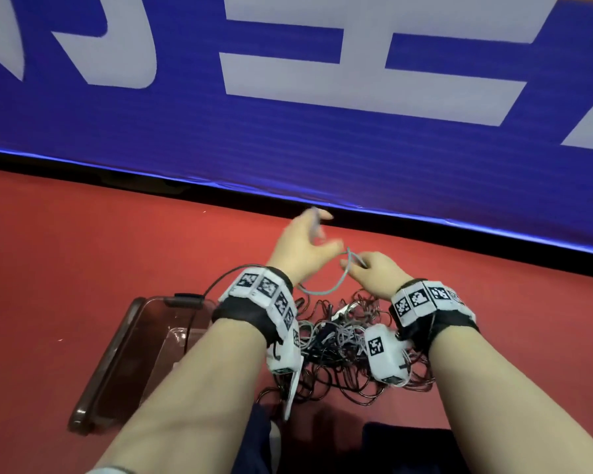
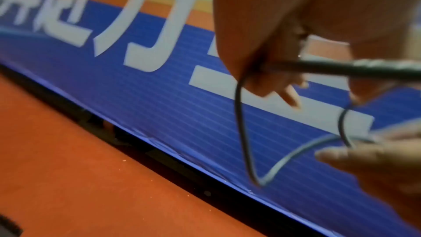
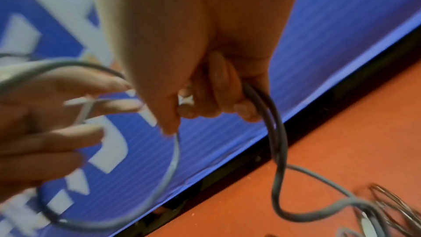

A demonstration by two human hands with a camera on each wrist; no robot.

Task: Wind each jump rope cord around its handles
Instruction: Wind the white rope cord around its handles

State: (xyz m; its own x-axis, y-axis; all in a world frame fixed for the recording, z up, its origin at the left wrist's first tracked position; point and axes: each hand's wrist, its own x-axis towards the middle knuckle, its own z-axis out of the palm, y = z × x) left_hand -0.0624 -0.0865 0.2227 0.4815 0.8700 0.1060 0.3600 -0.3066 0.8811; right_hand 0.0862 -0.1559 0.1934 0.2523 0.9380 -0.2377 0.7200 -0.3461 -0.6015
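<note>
I'm mid-wind on one jump rope: my right hand point(image 1: 374, 273) pinches its grey-green cord point(image 1: 326, 289) above the tangled pile of ropes point(image 1: 343, 340) near me on the red floor point(image 1: 100, 241). My left hand point(image 1: 303, 249), fingers spread, has a loop hooked over the thumb; its handles I can't make out. Next I judge I must draw slack free and lay another turn.

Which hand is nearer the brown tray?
Left. The left hand is raised just right of the tray; the right hand is farther right, beyond the rope pile.
</note>
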